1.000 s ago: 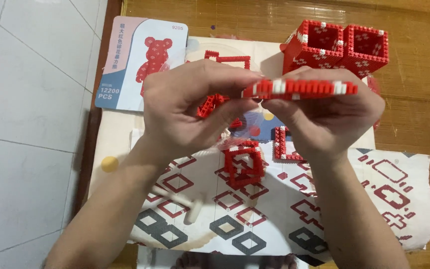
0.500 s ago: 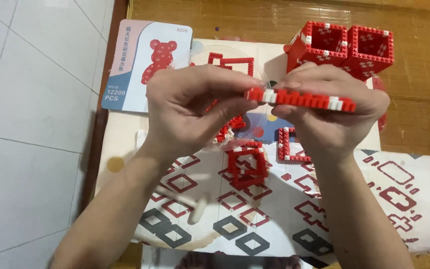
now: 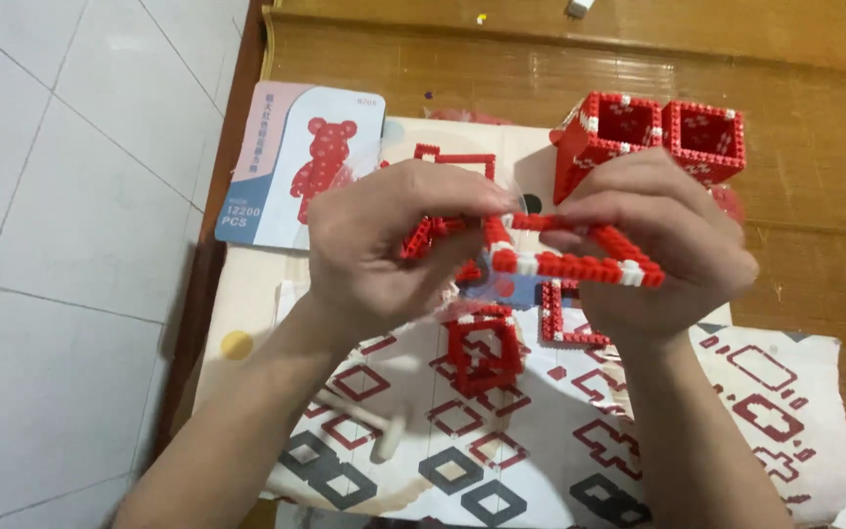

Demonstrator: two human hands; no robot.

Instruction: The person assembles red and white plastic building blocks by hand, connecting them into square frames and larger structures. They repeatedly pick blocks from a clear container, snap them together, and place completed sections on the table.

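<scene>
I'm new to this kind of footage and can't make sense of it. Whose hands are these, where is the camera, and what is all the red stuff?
The camera sits on a person's head and looks down at their own bare hands. The left hand and right hand together hold a flat red brick frame with some white bricks. Below lies an instruction sheet printed with brick diagrams, with a small red brick piece on it. Two open red brick boxes stand on the wooden table, and a card showing a red bear lies at the left.

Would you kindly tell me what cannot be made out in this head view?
- Far side of the red brick frame: covered by the right hand.
- What the left hand pinches: hidden by its fingers.
- Red pieces on the instruction sheet: partly behind both hands.
- Sheet's lower edge: cut off by the picture.
</scene>
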